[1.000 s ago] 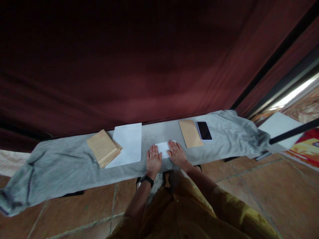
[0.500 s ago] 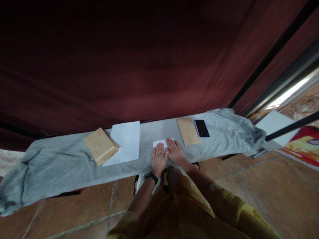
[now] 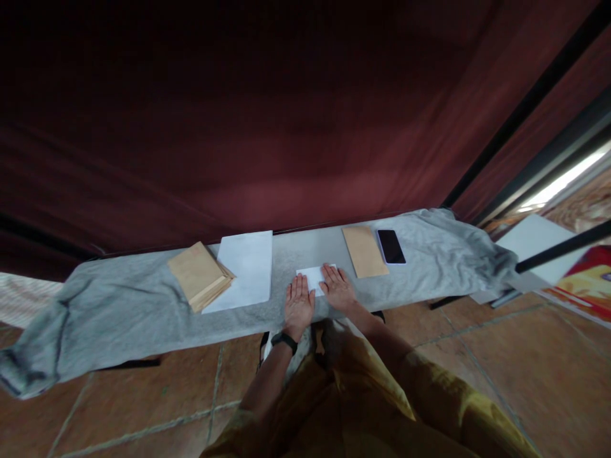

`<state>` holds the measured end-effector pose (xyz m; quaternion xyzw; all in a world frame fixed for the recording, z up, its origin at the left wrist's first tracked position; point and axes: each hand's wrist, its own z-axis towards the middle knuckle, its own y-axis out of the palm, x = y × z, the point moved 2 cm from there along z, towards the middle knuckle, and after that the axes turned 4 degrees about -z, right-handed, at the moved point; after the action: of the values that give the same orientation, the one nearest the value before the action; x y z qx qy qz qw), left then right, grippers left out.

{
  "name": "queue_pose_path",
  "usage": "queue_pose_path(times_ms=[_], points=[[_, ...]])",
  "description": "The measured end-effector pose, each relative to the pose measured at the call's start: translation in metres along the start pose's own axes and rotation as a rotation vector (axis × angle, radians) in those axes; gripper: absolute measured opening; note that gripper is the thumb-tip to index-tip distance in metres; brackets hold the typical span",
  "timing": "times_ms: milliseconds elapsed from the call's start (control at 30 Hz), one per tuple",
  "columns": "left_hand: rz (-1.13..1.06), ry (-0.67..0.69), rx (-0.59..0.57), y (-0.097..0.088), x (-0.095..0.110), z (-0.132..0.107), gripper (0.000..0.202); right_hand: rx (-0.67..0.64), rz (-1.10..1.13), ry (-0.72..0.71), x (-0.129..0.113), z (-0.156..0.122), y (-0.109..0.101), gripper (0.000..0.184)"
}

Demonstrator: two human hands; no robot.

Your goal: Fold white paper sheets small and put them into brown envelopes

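Note:
A small white folded paper (image 3: 314, 278) lies on the grey cloth in front of me. At its left edge, my left hand (image 3: 299, 306) rests flat, fingers stretched out. My right hand (image 3: 338, 287) lies flat over the paper's right edge, its fingers slightly spread. Neither hand grips anything, and the palms hide the paper's two sides. Just right of my right hand is a single brown envelope (image 3: 365, 252). Further left, a stack of white sheets (image 3: 248, 267) lies partly under a pile of brown envelopes (image 3: 198, 270).
Grey cloth (image 3: 128, 318) covers the long narrow bench. A dark-screened phone (image 3: 391, 247) lies right of the single envelope. Behind the bench hangs a dark red curtain (image 3: 296, 159). A black pole (image 3: 563, 247) and a white panel (image 3: 534, 245) stand at the right.
My hands have moved apart: the left slid toward the paper's left edge, the right stayed near its right edge. More of the white paper shows between them. The view has shifted slightly.

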<state>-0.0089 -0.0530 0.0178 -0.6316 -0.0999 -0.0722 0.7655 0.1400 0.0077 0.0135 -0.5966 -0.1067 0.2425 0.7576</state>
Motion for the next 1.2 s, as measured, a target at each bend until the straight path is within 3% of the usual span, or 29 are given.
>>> queue_pose_path(times_ms=[633, 833, 1000, 1100, 1200], points=[[0.009, -0.058, 0.031, -0.001, 0.001, -0.003, 0.059, 0.028, 0.011, 0.055, 0.008, -0.012, -0.006, 0.054], [0.0, -0.073, 0.063, -0.002, 0.012, 0.002, 0.058, 0.02, 0.027, -0.042, -0.001, -0.033, -0.013, 0.053], [-0.102, 0.103, -0.078, 0.006, 0.047, 0.014, 0.058, -0.039, -0.024, -0.076, -0.002, -0.042, -0.014, 0.059], [-0.135, 0.104, -0.148, 0.009, 0.061, 0.023, 0.06, -0.084, -0.045, -0.093, -0.001, -0.041, -0.013, 0.065], [-0.132, 0.071, -0.193, 0.008, 0.058, 0.031, 0.061, -0.096, -0.037, -0.077, -0.001, -0.04, -0.013, 0.06]])
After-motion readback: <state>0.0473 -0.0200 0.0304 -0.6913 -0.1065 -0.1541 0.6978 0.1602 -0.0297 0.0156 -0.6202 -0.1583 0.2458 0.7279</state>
